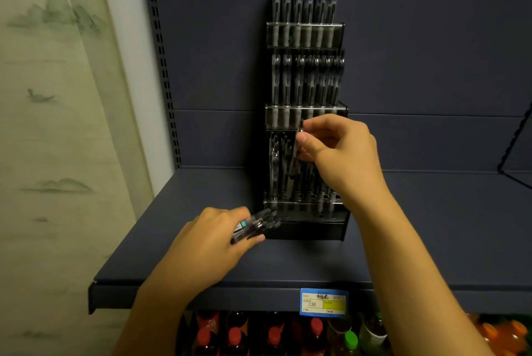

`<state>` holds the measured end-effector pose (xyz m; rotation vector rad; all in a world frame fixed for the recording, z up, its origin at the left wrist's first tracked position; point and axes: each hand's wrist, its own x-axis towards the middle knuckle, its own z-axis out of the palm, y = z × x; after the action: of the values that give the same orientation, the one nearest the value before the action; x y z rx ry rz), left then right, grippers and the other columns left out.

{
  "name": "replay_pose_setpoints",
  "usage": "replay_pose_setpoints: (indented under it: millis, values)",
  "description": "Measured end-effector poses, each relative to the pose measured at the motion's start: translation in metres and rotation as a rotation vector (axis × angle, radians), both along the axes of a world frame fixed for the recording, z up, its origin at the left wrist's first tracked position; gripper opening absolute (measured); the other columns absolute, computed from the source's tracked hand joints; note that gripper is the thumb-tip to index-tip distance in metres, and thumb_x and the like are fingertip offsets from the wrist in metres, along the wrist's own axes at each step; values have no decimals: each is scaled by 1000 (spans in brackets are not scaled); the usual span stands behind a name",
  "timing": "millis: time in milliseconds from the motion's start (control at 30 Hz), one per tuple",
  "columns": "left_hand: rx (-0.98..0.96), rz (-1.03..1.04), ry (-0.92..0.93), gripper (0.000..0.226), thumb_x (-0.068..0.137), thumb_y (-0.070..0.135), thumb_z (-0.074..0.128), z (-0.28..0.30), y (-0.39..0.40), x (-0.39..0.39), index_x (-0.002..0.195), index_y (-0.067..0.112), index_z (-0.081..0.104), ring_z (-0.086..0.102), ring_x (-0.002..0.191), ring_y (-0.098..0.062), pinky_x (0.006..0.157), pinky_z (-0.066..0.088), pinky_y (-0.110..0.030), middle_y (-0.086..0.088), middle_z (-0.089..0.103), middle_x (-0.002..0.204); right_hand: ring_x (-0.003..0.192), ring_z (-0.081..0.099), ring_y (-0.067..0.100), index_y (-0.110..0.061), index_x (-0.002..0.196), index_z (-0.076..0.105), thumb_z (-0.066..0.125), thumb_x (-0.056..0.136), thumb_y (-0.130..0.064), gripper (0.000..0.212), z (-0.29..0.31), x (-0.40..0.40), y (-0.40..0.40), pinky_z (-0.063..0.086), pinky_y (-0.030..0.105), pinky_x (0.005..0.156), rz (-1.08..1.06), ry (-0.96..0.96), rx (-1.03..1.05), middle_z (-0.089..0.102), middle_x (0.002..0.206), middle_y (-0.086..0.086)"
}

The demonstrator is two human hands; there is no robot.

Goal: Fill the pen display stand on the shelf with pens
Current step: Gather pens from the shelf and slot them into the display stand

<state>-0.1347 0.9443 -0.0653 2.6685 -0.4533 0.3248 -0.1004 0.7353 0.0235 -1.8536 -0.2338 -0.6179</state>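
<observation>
Pen display stand [305,223] on shelf [201,182], against back panel [431,53]

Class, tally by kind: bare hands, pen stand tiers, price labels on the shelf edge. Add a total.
Bare hands: 2 (left hand, right hand)
Tiers of the clear plastic pen display stand: 3
Blue and yellow price labels: 1
Total: 6

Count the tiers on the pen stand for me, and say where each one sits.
3. The top tier and the middle tier look full of pens. The bottom tier, at shelf level, is partly filled, and the right hand covers part of it, so some slots may be hidden.
</observation>
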Motion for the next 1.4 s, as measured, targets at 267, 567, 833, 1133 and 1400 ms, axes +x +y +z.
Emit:
replay_pose_setpoints:
  millis: [267, 567, 833, 1133, 1400]
  values:
    - [2, -8, 0, 27, 92, 57, 59, -2, 0, 2, 84, 32, 53, 58, 70, -9, 56, 37, -20, 9, 57, 75, 81, 70, 9, -19, 101, 74, 75, 92, -21, 10, -3, 2, 8, 60, 30, 85, -59, -5, -234, 72, 83, -7]
    - [-12, -13, -14, 26, 91, 57, 60, 0, 0, 4, 81, 36, 50, 58, 70, -11, 56, 37, -21, 8, 58, 75, 100, 68, 23, -19, 96, 74, 77, 90, -27, 11, -16, -2, 8, 58, 40, 90, -113, 83, -368, 72, 87, 0]
    - [-30, -41, -28, 24, 90, 57, 62, -4, -2, 8, 80, 39, 49, 59, 69, -10, 59, 46, -26, 8, 60, 75, 81, 67, 12, -23, 82, 75, 82, 82, -42, 20, -19, -16, 1, 56, 23, 70, -40, 274, -546, 70, 80, -4]
    - [-34, -58, -50, 37, 83, 67, 52, -5, -8, 8, 97, 34, 60, 62, 74, -7, 68, 54, -36, 13, 64, 84, 80, 69, 6, -22, 86, 80, 74, 88, -44, 23, -27, -19, 0, 59, 30, 81, 367, 379, -510, 76, 80, -6]
    - [41, -51, -40, 20, 92, 54, 59, -1, -13, 4, 97, 35, 58, 60, 80, -8, 70, 52, -31, 13, 61, 88, 90, 70, -2, -31, 99, 79, 87, 74, -42, 29, -27, -22, -5, 58, 28, 90, 437, 359, -574, 77, 91, -13]
